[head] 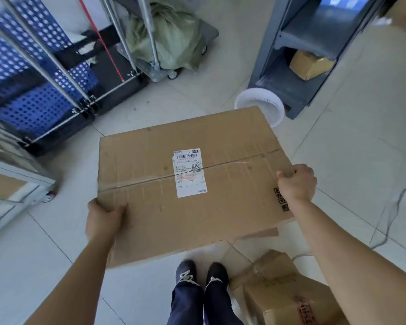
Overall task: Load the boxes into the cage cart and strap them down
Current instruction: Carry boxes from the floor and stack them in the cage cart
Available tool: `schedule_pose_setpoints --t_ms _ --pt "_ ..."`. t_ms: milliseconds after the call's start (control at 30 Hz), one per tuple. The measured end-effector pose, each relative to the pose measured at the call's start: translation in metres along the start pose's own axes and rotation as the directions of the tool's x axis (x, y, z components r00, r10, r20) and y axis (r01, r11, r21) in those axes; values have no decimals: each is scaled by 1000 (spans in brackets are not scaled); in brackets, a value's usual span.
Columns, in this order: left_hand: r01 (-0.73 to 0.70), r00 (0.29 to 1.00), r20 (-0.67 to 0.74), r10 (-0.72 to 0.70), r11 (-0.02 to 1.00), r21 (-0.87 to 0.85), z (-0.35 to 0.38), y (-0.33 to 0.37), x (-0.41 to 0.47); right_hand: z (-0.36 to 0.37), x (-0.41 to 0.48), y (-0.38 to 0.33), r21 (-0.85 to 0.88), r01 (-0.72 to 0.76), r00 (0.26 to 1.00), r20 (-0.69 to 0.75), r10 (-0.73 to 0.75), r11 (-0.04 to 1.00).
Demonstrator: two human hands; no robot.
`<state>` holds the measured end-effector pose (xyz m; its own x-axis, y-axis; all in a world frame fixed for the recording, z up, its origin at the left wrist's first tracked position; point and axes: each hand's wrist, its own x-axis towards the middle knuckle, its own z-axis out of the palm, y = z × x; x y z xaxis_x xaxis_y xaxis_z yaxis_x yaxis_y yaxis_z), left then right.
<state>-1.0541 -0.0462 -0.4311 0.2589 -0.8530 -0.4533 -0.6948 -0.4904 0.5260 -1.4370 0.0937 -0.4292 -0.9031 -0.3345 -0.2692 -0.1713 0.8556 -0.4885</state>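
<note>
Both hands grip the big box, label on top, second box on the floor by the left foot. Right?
One slip: the head view shows the second box beside the right foot, not the left. The left hand and right hand do grip the big box, label on top.

Probably a stockroom, cage carts (45,106), steel shelving (314,26)

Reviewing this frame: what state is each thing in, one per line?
Big box: taped shut, carried in both hands.
Left hand: grips its near left corner.
Right hand: grips its right edge.
Small box: taped shut, set down, not held.
Red strap: taut, slanting down to the cart.
Sack: full, bunched at top.
Shelf box: closed.
</note>
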Motion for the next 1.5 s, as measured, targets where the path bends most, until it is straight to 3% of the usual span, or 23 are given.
schedule_pose_setpoints --t_ms 267,700,1033,1500 --pt "-32 984 -176 -4 979 -202 -141 15 -10 -38 -56 -147 146 275 960 -91 -264 950" --pt "-98 900 -431 -73 927 -362 -407 -51 -1 -28 -247 -352 295 484 872 -82 -483 824" --pt "-145 783 -598 -169 886 -440 -569 -132 6 13 -401 -485 402 644 734 -85 -674 651" --pt "-115 590 -733 -340 863 -492 -705 -199 52 109 -533 -646 507 710 550 33 -834 488"
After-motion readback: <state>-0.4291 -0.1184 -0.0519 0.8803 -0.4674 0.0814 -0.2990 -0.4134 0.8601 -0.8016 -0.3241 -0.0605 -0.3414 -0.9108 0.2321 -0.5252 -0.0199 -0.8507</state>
